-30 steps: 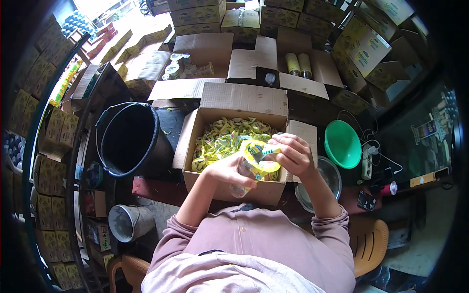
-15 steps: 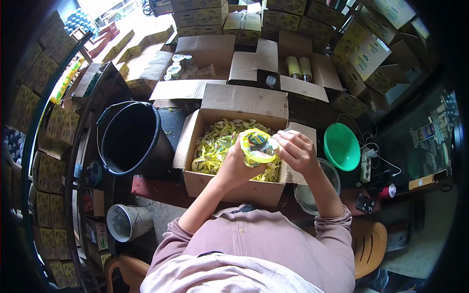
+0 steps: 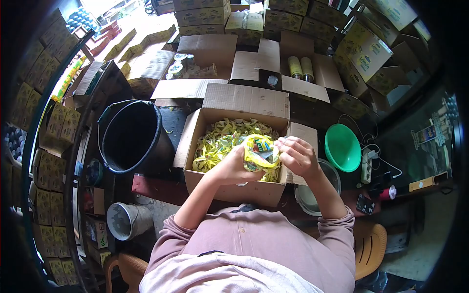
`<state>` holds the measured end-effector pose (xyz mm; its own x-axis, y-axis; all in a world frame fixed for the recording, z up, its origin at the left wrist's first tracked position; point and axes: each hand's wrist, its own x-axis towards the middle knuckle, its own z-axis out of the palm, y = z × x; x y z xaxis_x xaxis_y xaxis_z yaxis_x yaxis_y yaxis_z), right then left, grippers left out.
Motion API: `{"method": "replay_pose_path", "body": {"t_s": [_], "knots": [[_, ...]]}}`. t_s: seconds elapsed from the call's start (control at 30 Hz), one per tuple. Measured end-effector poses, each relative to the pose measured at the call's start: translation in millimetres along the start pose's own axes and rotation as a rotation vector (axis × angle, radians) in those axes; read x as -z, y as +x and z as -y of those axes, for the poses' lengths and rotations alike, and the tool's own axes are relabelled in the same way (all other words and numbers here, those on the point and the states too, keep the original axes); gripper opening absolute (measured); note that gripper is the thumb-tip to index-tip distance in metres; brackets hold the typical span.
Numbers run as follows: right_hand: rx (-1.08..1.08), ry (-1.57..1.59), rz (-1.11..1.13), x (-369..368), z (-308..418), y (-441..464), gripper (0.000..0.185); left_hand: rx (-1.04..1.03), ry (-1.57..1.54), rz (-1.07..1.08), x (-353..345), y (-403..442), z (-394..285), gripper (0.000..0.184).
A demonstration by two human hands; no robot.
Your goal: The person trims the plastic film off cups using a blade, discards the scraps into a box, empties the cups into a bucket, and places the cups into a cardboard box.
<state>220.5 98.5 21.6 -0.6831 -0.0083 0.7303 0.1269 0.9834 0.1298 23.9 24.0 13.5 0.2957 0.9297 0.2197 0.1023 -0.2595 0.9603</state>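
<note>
A yellow printed plastic wrapper (image 3: 257, 141), its round mouth facing up, is held over the front of a cardboard box (image 3: 234, 191). My left hand (image 3: 229, 167) is wrapped around its left side. With fingers pinched together, my right hand (image 3: 298, 155) grips its right edge. Blue and red print shows inside the mouth; whether anything else is inside I cannot make out. Below, yellow and whitish plastic strips (image 3: 215, 141) fill the box. The undersides of both hands are hidden.
A black bucket (image 3: 161, 141) stands left of the box, a green bowl (image 3: 342, 148) to the right. Under my right forearm is a clear round tub (image 3: 303, 195). Behind stand open cartons (image 3: 246, 66) with cups and bottles. A grey bucket (image 3: 139, 220) sits low at left.
The wrapper's mouth has tipped more towards me, showing more of the print inside. My right-hand fingers have shifted slightly along its right edge. The left hand keeps its hold.
</note>
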Motion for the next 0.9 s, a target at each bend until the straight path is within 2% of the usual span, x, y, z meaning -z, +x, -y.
{"method": "replay_pose_path", "body": {"t_s": [0.2,0.3,0.43,0.53,0.63,0.73,0.9], "knots": [[-0.079,0.045,-0.103,-7.8,0.6,-5.8,0.025,-0.035,-0.076,-0.013,0.1,1.7,2.7,0.045],[-0.092,0.049,-0.078,-2.2,0.2,-1.0,0.028,0.048,-0.036,-0.001,3.1,2.8,-5.1,0.045],[-0.112,0.01,-0.029,8.0,-1.7,2.5,0.028,-0.022,0.075,-0.033,6.2,2.9,-3.8,0.046],[-0.145,-0.016,-0.019,10.7,-1.2,2.3,0.027,0.044,0.019,-0.006,5.0,1.7,-9.0,0.046],[-0.155,-0.011,-0.03,10.8,0.4,6.9,0.028,-0.011,0.054,0.017,6.3,0.7,-3.6,0.054],[-0.154,-0.003,-0.036,6.9,2.3,6.4,0.032,0.058,0.01,0.055,7.2,0.6,-6.5,0.046],[-0.132,0.005,-0.039,1.3,5.1,4.0,0.039,0.006,-0.028,0.08,4.9,4.0,-0.9,0.051]]}}
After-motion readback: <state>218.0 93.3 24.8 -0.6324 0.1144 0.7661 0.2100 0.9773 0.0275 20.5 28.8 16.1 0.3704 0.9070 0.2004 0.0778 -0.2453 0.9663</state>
